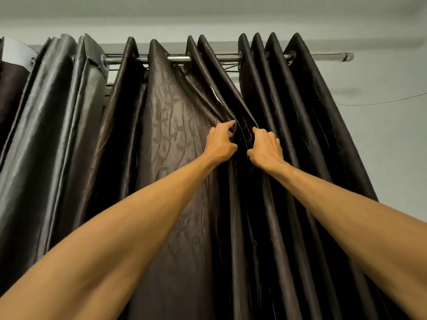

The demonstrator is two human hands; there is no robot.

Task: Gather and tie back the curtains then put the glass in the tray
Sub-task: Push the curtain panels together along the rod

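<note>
Dark brown satin curtains hang in deep folds from a metal rod [203, 58]. The middle panel [175, 125] carries an embossed leaf pattern; the right panel [307, 125] is bunched in tight pleats. My left hand [220, 143] pinches a fold at the edge of the patterned panel, fingers curled round the cloth. Close beside it, my right hand [268, 146] grips the neighbouring fold of the right panel. Both arms reach up from below. No glass and no tray are in sight.
Another curtain panel [53, 135] hangs at the left, with a lighter backing showing at the top left corner. A pale wall [388, 139] lies to the right, crossed by a thin wire [381, 102]. The ceiling runs above the rod.
</note>
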